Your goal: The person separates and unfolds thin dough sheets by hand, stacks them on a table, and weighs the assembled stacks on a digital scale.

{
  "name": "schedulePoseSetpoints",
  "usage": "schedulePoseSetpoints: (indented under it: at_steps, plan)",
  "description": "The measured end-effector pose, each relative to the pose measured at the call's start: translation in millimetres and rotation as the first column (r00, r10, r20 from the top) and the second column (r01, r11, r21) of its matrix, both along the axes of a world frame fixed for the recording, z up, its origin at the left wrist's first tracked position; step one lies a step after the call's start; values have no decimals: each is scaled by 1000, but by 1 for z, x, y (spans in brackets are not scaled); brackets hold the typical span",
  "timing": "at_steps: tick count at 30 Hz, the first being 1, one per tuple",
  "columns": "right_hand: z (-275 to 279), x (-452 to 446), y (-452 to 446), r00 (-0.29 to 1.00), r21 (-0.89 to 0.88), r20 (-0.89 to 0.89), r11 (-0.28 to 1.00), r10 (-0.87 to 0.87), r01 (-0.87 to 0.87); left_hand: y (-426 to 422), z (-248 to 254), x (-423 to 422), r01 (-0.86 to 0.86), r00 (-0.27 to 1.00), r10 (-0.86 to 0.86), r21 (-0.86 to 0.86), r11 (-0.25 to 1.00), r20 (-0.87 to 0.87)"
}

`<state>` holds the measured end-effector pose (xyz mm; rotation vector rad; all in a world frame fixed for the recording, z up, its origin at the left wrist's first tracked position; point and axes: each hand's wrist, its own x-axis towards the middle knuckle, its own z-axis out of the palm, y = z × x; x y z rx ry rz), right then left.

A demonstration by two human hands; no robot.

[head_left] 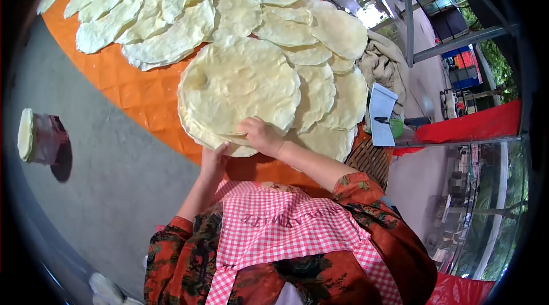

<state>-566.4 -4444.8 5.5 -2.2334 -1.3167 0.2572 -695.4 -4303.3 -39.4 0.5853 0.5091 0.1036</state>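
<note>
A stack of thin, pale round flatbreads [243,85] lies before me, its edges uneven and slightly curled. My left hand [214,159] holds the near edge of the stack, thumb on top and the other fingers hidden below. Just to its right, my right hand [260,135] has its fingers bent and closed on the near rim of the upper flatbread. Behind and beside the stack, many overlapping flatbreads [237,10] are spread over an orange sheet [137,96].
At right are a crumpled beige cloth [382,62], an open notebook [382,112] with a dark pen-like item, and a woven basket [369,162]. A wrapped stack of round pieces [40,138] stands on the grey floor [114,173] at left. Metal-framed glazing rises at far right.
</note>
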Motion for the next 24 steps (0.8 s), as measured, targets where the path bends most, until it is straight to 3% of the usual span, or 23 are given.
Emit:
schedulePoseSetpoints:
  at_steps: [3, 6, 12, 15, 20, 21, 23, 24]
  plan:
    - [4, -1, -2, 995, -5, -102, 1000, -10, 9, -2, 11, 5, -10, 1000, 11, 15, 1000, -26]
    - [7, -9, -2, 1000, 86, 29, 996, -4, 2, -2, 9, 1, -4, 1000, 4, 4, 1000, -19]
    - [-7, 18, -5, 947, 44, -320, 999, 24, -11, -3, 11, 3, -21, 999, 20, -19, 1000, -43]
    - [-11, 25, -5, 865, -7, -496, 997, -68, 74, -4, 14, 3, -33, 999, 32, -18, 999, -40]
    - [-13, 17, -3, 967, 52, -255, 998, -5, 18, -1, 11, -3, 2, 994, -1, 13, 1000, -105]
    - [-14, 16, -2, 982, 79, -187, 997, 24, -9, 0, 8, -8, -61, 978, 115, 285, 957, -176]
    - [-14, 22, -2, 956, 44, -285, 996, -64, 80, -1, 1, -19, -102, 902, 380, 751, 653, -207]
    - [-11, 25, -2, 937, 24, -332, 992, -109, 124, 5, 32, -29, -159, 882, 456, 839, 520, -116]
